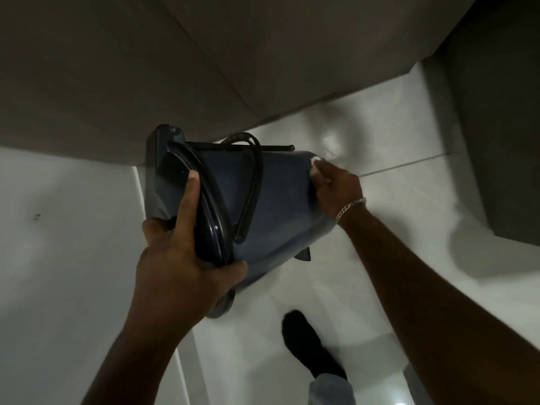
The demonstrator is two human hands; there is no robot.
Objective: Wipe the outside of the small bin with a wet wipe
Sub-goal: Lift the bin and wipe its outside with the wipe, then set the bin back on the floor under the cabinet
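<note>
A small dark blue pedal bin (277, 200) is held off the floor, tipped on its side with its lid end towards the left. My left hand (181, 258) grips the rim and lid, index finger stretched along the lid. My right hand (333, 191) presses a white wet wipe (315, 166) against the bin's side near its base end; only a small part of the wipe shows past the fingers. A black wire handle (251, 188) lies across the bin's side, and the pedal (304, 254) sticks out underneath.
Below is a glossy white tiled floor (409, 200). A grey wall or cabinet (146, 68) fills the top, and a dark unit (502, 141) stands at the right. My foot in a black sock (309, 343) is on the floor beneath the bin.
</note>
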